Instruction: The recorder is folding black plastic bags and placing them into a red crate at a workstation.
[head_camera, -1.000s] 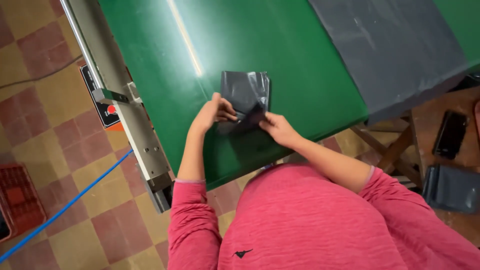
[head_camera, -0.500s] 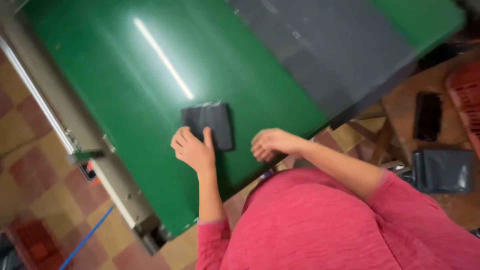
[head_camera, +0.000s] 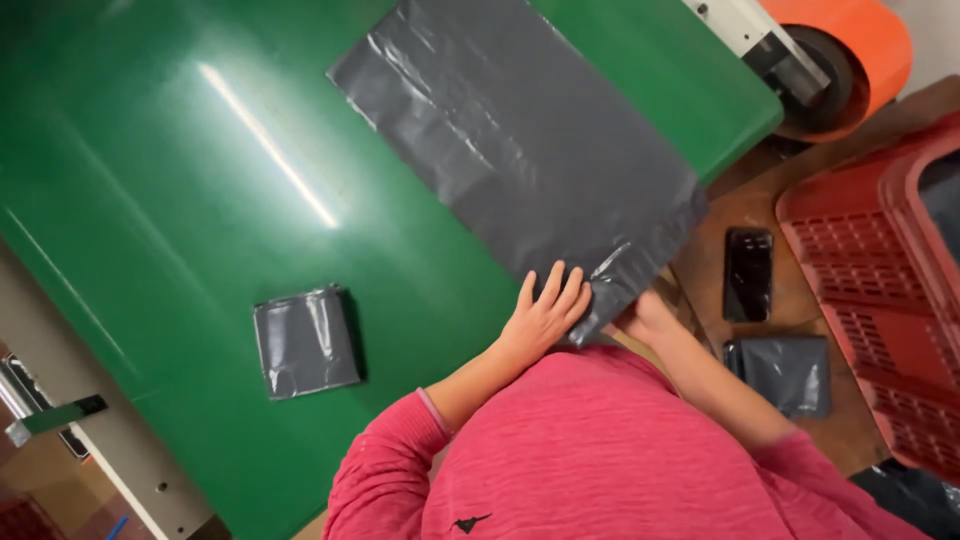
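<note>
The folded grey bag (head_camera: 305, 342) sits at eight o'clock on the green tabletop (head_camera: 150, 200). My left hand (head_camera: 545, 315) presses open and flat on the near corner of the flat grey sheet (head_camera: 520, 150); my right hand (head_camera: 640, 318) pinches its edge from below. The sheet's long axis runs from eleven to five o'clock, near end overhanging. I judge the slick plastic could slide off or crease if my grip pulls unevenly.

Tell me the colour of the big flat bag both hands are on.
Dark grey, slightly glossy and wrinkled: the flat plastic bag on the green table, seen in the head view.
</note>
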